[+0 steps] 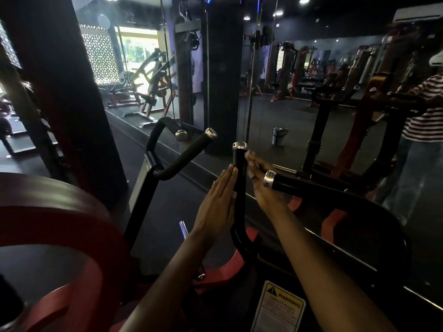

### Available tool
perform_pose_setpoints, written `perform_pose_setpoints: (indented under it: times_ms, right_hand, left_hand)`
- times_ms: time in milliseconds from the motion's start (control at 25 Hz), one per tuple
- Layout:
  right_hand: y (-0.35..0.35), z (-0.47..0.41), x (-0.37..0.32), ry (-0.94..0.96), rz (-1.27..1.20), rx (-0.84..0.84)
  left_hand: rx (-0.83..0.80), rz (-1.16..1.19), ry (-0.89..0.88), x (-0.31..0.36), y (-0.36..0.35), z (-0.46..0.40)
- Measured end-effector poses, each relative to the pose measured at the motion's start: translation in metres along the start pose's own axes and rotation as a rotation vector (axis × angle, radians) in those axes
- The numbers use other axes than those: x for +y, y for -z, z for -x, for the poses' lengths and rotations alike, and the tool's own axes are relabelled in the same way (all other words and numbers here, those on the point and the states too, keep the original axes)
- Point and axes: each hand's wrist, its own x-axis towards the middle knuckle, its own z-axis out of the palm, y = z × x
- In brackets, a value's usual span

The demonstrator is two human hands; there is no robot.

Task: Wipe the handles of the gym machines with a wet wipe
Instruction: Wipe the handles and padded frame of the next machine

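An upright black handle [239, 161] with a silver end cap stands at the middle of the view. My left hand [219, 200] lies flat against its left side, fingers straight. My right hand [262, 185] presses a white wet wipe [249, 161] against the handle's right side, fingers curled around the wipe. A second black handle [287, 184] with a silver cap points toward me just right of my right hand. A third handle [191, 152] slants up at the left, untouched.
A red padded seat part [60, 212] fills the lower left. A warning label [279, 307] sits on the machine frame below my arms. A mirror wall ahead reflects a person in a striped shirt [424, 111] and a small metal bin [279, 135].
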Motion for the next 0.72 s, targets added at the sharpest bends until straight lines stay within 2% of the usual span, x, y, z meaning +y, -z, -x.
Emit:
perform_pose_setpoints:
  times_ms: [200,320,560,720]
  right_hand:
    - [0.009,0.028,-0.007,-0.092,0.094,-0.054]
    - [0.012,0.049,-0.016,-0.086,0.27,-0.077]
    - [0.029,0.086,-0.028,-0.123,0.749,-0.373]
    - [0.034,0.099,-0.041,-0.245,0.859,-0.499]
  left_hand:
    - [0.025,0.019,-0.001,0.0,-0.002,0.0]
    - [0.03,0.015,0.013,0.003,-0.004,0.001]
    - [0.021,-0.001,0.054,0.004,-0.008,0.008]
    - [0.007,-0.001,0.083,0.014,-0.006,0.017]
